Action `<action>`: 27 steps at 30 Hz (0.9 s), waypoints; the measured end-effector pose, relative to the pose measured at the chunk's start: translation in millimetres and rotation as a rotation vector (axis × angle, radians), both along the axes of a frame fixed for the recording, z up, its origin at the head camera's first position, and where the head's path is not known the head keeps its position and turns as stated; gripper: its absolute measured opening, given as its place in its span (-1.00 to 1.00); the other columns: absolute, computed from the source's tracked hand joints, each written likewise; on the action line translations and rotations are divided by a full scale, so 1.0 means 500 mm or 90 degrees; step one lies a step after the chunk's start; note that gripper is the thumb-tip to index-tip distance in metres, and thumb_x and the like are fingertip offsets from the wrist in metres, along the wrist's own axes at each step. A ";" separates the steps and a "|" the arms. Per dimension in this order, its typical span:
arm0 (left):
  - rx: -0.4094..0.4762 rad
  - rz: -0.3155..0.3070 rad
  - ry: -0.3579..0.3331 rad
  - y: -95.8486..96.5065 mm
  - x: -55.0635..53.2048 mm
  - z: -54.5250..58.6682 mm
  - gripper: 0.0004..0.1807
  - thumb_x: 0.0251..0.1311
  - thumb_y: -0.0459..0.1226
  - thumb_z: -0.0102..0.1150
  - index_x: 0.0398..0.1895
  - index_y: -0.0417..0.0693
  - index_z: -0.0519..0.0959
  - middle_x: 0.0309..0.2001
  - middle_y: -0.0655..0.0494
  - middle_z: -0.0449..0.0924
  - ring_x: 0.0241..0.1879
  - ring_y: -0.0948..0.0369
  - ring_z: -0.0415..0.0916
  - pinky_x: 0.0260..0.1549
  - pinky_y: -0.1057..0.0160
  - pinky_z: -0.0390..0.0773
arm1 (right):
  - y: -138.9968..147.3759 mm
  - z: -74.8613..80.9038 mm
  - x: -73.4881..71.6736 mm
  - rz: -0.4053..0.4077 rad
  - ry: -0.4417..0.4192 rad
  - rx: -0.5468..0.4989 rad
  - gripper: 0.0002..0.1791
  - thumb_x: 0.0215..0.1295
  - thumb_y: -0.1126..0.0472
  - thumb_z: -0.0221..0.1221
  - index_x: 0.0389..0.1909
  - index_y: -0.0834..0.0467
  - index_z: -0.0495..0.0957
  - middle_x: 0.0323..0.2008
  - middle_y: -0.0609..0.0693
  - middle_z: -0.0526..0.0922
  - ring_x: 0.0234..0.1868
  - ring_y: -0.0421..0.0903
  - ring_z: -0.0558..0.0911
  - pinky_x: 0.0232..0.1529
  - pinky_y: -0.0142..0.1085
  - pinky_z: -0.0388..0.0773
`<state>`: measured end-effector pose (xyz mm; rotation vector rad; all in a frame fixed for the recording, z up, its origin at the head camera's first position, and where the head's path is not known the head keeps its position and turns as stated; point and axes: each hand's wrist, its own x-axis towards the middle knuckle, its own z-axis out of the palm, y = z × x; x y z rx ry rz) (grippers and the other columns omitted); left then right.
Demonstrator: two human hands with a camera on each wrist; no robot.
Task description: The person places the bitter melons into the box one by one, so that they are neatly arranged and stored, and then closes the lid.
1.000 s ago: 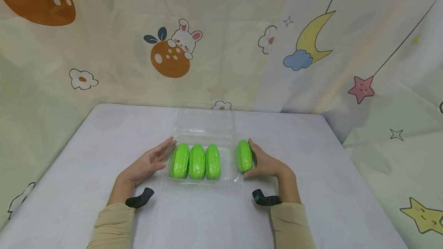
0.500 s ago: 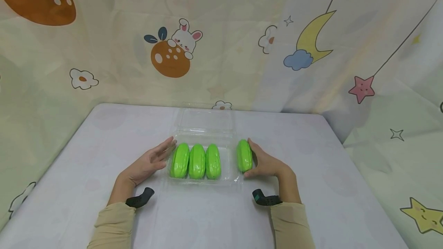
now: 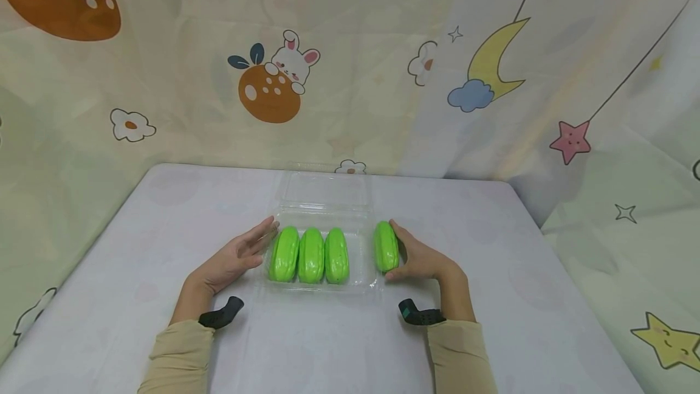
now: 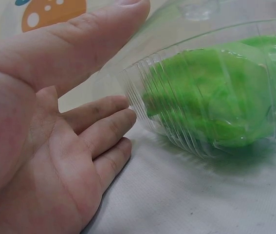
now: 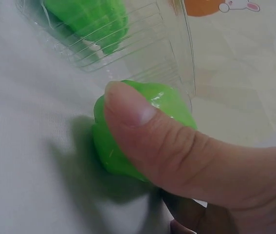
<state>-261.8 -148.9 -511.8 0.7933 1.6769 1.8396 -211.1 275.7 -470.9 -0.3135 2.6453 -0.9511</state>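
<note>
A clear plastic clamshell box (image 3: pixel 361 260) lies open on the table. Three glossy green oblong pieces, ridged lengthwise, fill its left and middle; the middle piece (image 3: pixel 311 255) stands between the others, and bare box floor shows at the right. My right hand (image 3: pixel 425 258) pinches a fourth-like green oblong piece (image 3: pixel 386 247) end to end, just beyond the box's right wall. In the right wrist view the thumb covers much of that piece (image 5: pixel 113 151). At the box's left wall, my left hand (image 3: pixel 232 263) has its fingers extended, fingertips at or touching the ribbed plastic (image 4: pixel 150 97).
The raised transparent lid (image 3: pixel 327 191) leans back behind the box, near the table's rear edge. A white cloth covers the table (image 3: pixel 317 345). Behind hangs a patterned curtain (image 3: pixel 372 96). Each wrist wears a black device, such as the left one (image 3: pixel 221 314).
</note>
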 end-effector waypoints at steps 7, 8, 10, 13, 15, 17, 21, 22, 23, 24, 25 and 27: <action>-0.002 -0.002 0.007 0.000 -0.001 -0.002 -0.15 0.29 -0.45 0.01 0.53 0.04 -0.19 0.54 -0.06 -0.32 0.50 0.00 -0.41 0.20 0.63 0.12 | 0.000 -0.001 -0.001 0.002 0.016 0.008 0.45 -0.27 -0.15 0.52 0.51 0.16 -0.27 0.51 0.13 -0.09 0.52 0.10 -0.06 0.44 0.05 -0.03; -0.002 -0.002 0.006 0.000 -0.001 -0.002 -0.15 0.29 -0.45 0.01 0.53 0.04 -0.19 0.54 -0.06 -0.32 0.50 0.00 -0.41 0.21 0.63 0.12 | 0.001 -0.001 -0.002 0.002 0.019 0.008 0.45 -0.28 -0.15 0.52 0.51 0.16 -0.26 0.51 0.12 -0.08 0.52 0.09 -0.05 0.44 0.05 -0.02; -0.002 0.000 0.004 0.000 -0.001 -0.002 -0.15 0.29 -0.44 0.02 0.53 0.04 -0.19 0.54 -0.06 -0.31 0.50 0.00 -0.40 0.21 0.62 0.13 | 0.001 -0.002 -0.002 -0.001 0.023 0.006 0.44 -0.28 -0.15 0.52 0.51 0.15 -0.23 0.51 0.11 -0.06 0.51 0.09 -0.03 0.44 0.04 -0.02; -0.001 0.003 -0.001 -0.001 -0.001 -0.002 -0.15 0.29 -0.44 0.02 0.53 0.05 -0.18 0.54 -0.05 -0.30 0.50 0.00 -0.40 0.21 0.61 0.13 | 0.002 -0.002 -0.002 -0.003 0.026 0.004 0.43 -0.29 -0.15 0.53 0.51 0.14 -0.22 0.50 0.10 -0.05 0.51 0.08 -0.03 0.44 0.04 -0.01; -0.001 0.006 -0.006 -0.001 -0.001 -0.003 -0.15 0.29 -0.44 0.03 0.53 0.08 -0.17 0.54 -0.04 -0.29 0.51 0.01 -0.39 0.21 0.61 0.14 | 0.002 -0.001 -0.001 -0.005 0.028 0.003 0.43 -0.30 -0.15 0.53 0.51 0.14 -0.21 0.50 0.10 -0.05 0.51 0.08 -0.03 0.44 0.04 -0.01; 0.000 0.007 -0.008 -0.001 -0.001 -0.003 -0.15 0.28 -0.44 0.03 0.53 0.10 -0.16 0.54 -0.04 -0.29 0.51 0.01 -0.39 0.21 0.60 0.14 | 0.001 0.000 -0.001 -0.006 0.030 0.003 0.43 -0.31 -0.15 0.53 0.51 0.14 -0.20 0.50 0.09 -0.04 0.51 0.07 -0.02 0.44 0.04 -0.01; 0.001 0.008 -0.010 -0.001 -0.001 -0.005 -0.15 0.28 -0.44 0.04 0.53 0.12 -0.15 0.54 -0.03 -0.28 0.51 0.02 -0.39 0.21 0.60 0.15 | 0.001 0.003 0.000 -0.012 0.032 0.001 0.43 -0.31 -0.15 0.53 0.51 0.13 -0.18 0.50 0.09 -0.03 0.51 0.08 -0.02 0.44 0.05 0.00; 0.000 0.009 -0.010 0.000 -0.001 -0.004 -0.15 0.28 -0.44 0.04 0.53 0.12 -0.15 0.54 -0.03 -0.28 0.51 0.02 -0.39 0.21 0.60 0.15 | 0.001 0.005 0.001 -0.013 0.032 0.000 0.42 -0.31 -0.14 0.53 0.51 0.13 -0.18 0.50 0.09 -0.03 0.51 0.07 -0.02 0.44 0.05 0.00; -0.001 0.010 -0.010 0.000 -0.001 -0.004 -0.14 0.28 -0.44 0.04 0.53 0.12 -0.15 0.54 -0.02 -0.28 0.51 0.02 -0.39 0.21 0.61 0.14 | 0.001 0.006 0.001 -0.014 0.032 0.000 0.42 -0.30 -0.14 0.53 0.51 0.13 -0.18 0.50 0.09 -0.03 0.51 0.07 -0.02 0.44 0.05 0.00; -0.003 0.010 -0.010 0.000 -0.001 -0.003 -0.14 0.28 -0.44 0.04 0.53 0.12 -0.15 0.54 -0.02 -0.29 0.51 0.02 -0.39 0.21 0.61 0.14 | 0.001 0.007 0.002 -0.016 0.032 -0.001 0.42 -0.30 -0.14 0.53 0.51 0.13 -0.18 0.50 0.09 -0.03 0.51 0.08 -0.02 0.44 0.05 0.00; -0.004 0.011 -0.010 0.000 0.000 -0.003 -0.14 0.28 -0.44 0.04 0.53 0.13 -0.15 0.54 -0.01 -0.29 0.51 0.03 -0.39 0.20 0.61 0.14 | 0.001 0.009 0.003 -0.017 0.033 -0.001 0.42 -0.29 -0.14 0.53 0.51 0.13 -0.19 0.50 0.09 -0.04 0.51 0.08 -0.02 0.44 0.05 -0.01; -0.006 0.012 -0.009 0.001 0.001 -0.002 -0.14 0.28 -0.44 0.03 0.53 0.12 -0.16 0.54 -0.01 -0.29 0.51 0.03 -0.40 0.20 0.62 0.14 | 0.002 0.012 0.004 -0.020 0.035 -0.001 0.42 -0.29 -0.13 0.53 0.51 0.13 -0.19 0.50 0.09 -0.04 0.51 0.08 -0.02 0.44 0.05 -0.01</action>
